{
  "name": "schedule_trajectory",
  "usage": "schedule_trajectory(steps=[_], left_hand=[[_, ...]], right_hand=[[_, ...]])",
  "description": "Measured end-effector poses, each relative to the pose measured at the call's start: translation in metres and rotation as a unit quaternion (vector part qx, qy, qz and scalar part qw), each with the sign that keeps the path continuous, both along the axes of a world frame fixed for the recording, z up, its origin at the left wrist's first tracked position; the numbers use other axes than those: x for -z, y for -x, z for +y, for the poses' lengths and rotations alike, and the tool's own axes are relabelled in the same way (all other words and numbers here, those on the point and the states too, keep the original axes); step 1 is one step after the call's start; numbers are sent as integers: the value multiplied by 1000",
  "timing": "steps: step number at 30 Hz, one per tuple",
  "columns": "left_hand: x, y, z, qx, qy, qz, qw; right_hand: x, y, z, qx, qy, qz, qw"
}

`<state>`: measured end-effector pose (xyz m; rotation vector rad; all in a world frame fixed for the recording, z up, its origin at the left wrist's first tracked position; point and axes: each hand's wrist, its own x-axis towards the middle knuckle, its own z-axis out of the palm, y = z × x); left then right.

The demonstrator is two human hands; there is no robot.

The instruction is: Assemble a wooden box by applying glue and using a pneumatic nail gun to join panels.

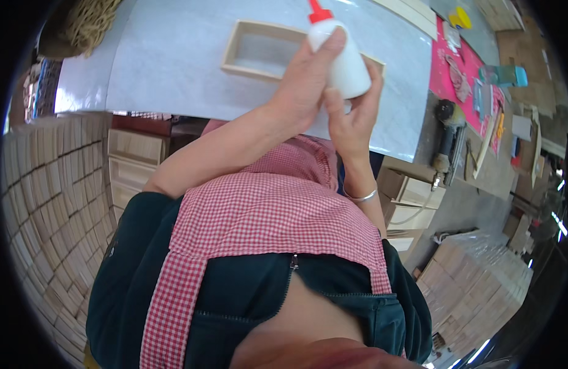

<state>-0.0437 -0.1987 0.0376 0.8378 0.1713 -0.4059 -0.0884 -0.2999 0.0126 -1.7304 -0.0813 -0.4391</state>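
Observation:
A white squeeze bottle [350, 71] with a red nozzle cap is held tilted over the table, its tip pointing up and away from me. My left hand [307, 83] wraps round its left side, thumb lying along the upper body. Low on the bottle, my right hand [355, 117] grips the base, with fingers behind it on the right and the thumb in front. Behind both hands, a shallow rectangular frame of pale wood [230, 48] rests on the table. The bottle and hands cover its middle; its right end shows past the bottle.
The grey-white table [167, 67] carries pale wood strips [410, 15] at its far right. Rope-like strands [90, 24] hang over the far left corner. On the right bench are a power tool [447, 138], pink sheet [441, 67] and teal bottle [504, 75]. Stacked wood [56, 203] stands left.

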Motion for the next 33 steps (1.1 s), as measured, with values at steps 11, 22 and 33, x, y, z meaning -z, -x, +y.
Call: schedule_trajectory(steps=[11,22,33], left_hand=[[67,36,71,-30,-577,-564,591],[108,42,79,-59,-653,-592,469],[111,41,79,-79,-618,-600,502]], right_hand=[[-49,-33,-47,10,-27,-40,999],[-15,-47,-2,-97,162,-90,978],[-7,-45,31,-76,46,92,992]])
